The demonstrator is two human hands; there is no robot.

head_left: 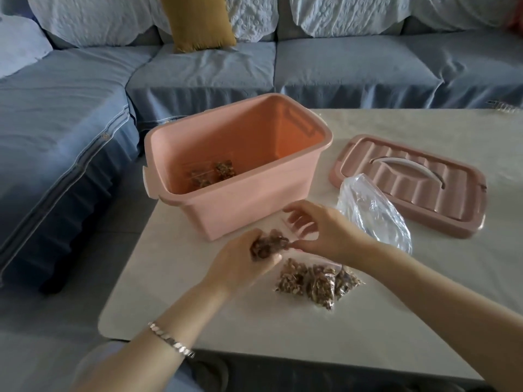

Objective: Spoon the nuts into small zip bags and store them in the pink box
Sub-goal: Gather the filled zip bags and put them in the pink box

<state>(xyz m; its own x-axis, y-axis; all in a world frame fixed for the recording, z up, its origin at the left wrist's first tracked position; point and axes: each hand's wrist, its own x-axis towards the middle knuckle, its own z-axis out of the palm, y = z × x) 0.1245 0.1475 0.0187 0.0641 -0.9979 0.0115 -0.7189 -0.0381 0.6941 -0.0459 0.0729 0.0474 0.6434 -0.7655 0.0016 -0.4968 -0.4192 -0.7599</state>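
The small zip bag [270, 246] sits just above the worktop [198, 306], close in front of the near wall of the pink box [249, 210], held between both hands. The left hand [240, 261] cups its nut-filled belly with fingers [273, 258] curled round it, and the right hand [322, 230] pinches the clear upper edge, apparently at the zip strip, though blur hides the exact contact. The bag looks light, soft and lumpy: thin film that crumples and slides, over loose nuts that shift and could crush under a hard squeeze. The best hold is probably the flat strip above the nuts, with support under the bulge. Three filled bags [314, 281] lie on the worktop just near of the hands, and more stored bags [212, 172] rest on the box floor. The lid [410, 190] lies to the right, with a crinkled clear plastic bag [373, 216] partly over its near edge
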